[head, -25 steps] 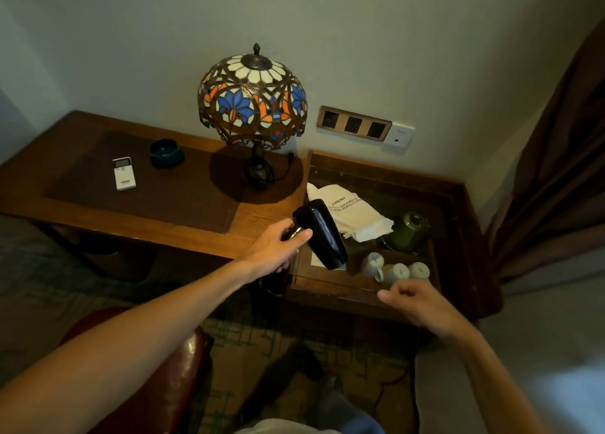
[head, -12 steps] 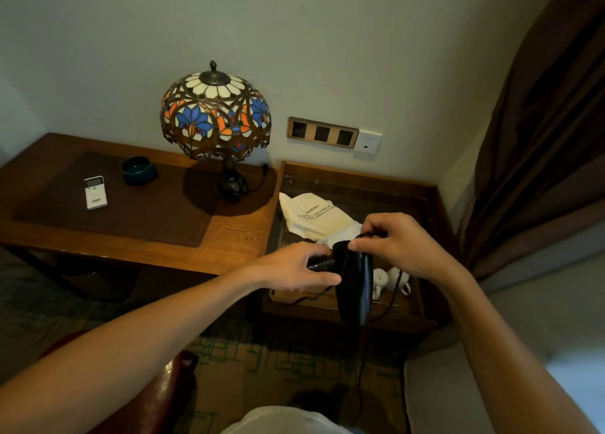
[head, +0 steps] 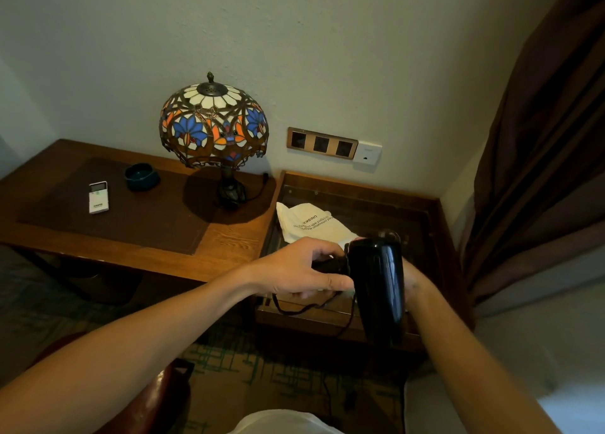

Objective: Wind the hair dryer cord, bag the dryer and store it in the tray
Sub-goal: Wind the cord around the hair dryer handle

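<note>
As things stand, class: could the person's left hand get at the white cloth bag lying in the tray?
Probably not yet. The left hand is closed on the hair dryer handle; the bag lies uncovered just beyond it, so it must let go first.

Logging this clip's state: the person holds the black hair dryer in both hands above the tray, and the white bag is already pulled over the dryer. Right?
Not quite. In the head view the white bag still lies empty in the tray, behind the hands. The black hair dryer is bare, held by the left hand and right hand above the tray.
</note>
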